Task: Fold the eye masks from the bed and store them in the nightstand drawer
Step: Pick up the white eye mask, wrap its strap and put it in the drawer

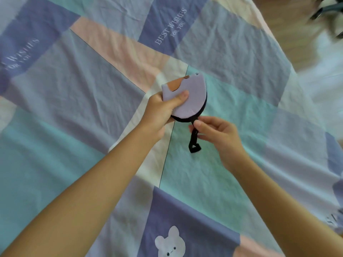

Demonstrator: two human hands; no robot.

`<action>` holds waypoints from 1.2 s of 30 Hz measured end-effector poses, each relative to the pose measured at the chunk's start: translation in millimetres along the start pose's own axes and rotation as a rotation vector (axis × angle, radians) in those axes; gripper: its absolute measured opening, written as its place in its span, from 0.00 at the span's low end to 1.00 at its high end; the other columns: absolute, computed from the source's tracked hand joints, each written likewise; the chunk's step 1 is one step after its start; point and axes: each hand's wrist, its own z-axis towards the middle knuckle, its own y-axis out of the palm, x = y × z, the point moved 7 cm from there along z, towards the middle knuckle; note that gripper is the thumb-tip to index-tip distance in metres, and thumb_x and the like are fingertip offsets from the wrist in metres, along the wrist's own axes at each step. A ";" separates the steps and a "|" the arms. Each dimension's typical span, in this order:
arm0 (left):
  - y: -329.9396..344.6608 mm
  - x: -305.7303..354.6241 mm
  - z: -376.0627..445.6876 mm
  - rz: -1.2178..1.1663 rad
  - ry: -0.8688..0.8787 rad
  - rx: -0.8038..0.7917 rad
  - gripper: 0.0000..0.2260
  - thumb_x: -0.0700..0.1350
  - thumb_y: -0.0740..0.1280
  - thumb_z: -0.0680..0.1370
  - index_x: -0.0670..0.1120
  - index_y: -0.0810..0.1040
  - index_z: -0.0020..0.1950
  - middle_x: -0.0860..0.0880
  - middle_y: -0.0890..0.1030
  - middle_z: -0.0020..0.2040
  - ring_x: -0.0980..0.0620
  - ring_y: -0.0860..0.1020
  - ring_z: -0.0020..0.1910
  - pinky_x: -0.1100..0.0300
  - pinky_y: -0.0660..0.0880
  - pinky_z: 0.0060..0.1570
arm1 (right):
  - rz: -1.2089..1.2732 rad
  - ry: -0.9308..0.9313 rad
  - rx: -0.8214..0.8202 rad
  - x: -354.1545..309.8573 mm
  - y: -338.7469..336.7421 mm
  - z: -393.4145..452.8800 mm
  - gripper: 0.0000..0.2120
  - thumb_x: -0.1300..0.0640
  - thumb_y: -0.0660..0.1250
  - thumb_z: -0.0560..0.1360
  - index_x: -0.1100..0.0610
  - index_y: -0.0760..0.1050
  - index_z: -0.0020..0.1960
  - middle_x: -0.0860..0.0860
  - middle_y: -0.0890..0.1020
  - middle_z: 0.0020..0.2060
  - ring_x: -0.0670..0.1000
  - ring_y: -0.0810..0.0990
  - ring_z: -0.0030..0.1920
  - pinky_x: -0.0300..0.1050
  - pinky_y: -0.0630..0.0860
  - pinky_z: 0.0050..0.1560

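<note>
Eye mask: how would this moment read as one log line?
eye mask: folded, above bed sheet | left hand: grips mask | right hand: pinches black strap

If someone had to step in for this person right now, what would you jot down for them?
Left hand grips the lilac eye mask, already folded in half, held above the bedsheet.
Right hand pinches the mask's black strap, which hangs loose below.
Done: mask folded.
Left: tidy the strap, then put the mask in the nightstand drawer, which is not in view. No other masks show here.
</note>
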 end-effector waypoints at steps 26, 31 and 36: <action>-143.9 -5.5 -102.0 -0.060 0.154 0.601 0.10 0.44 0.72 0.72 0.54 0.80 0.52 0.53 0.83 0.53 0.53 0.81 0.54 0.48 0.77 0.59 | 0.517 0.306 -0.233 19.1 97.5 -88.7 0.17 0.43 0.66 0.69 0.54 0.75 0.28 0.49 0.73 0.23 0.50 0.79 0.30 0.45 0.75 0.45; -125.6 -34.0 -117.3 -0.103 0.122 0.475 0.14 0.40 0.69 0.76 0.53 0.79 0.60 0.54 0.83 0.55 0.55 0.81 0.53 0.57 0.78 0.53 | 0.621 0.051 -0.178 0.5 88.6 -57.6 0.18 0.51 0.53 0.79 0.47 0.71 0.67 0.44 0.77 0.65 0.45 0.74 0.66 0.52 0.68 0.66; -123.9 -30.9 -119.8 -0.254 0.113 0.494 0.12 0.41 0.68 0.77 0.53 0.79 0.57 0.55 0.83 0.51 0.57 0.81 0.50 0.58 0.79 0.49 | -1.039 -0.132 -0.166 29.4 73.0 -49.0 0.13 0.55 0.59 0.77 0.47 0.74 0.60 0.47 0.84 0.45 0.55 0.79 0.44 0.50 0.72 0.48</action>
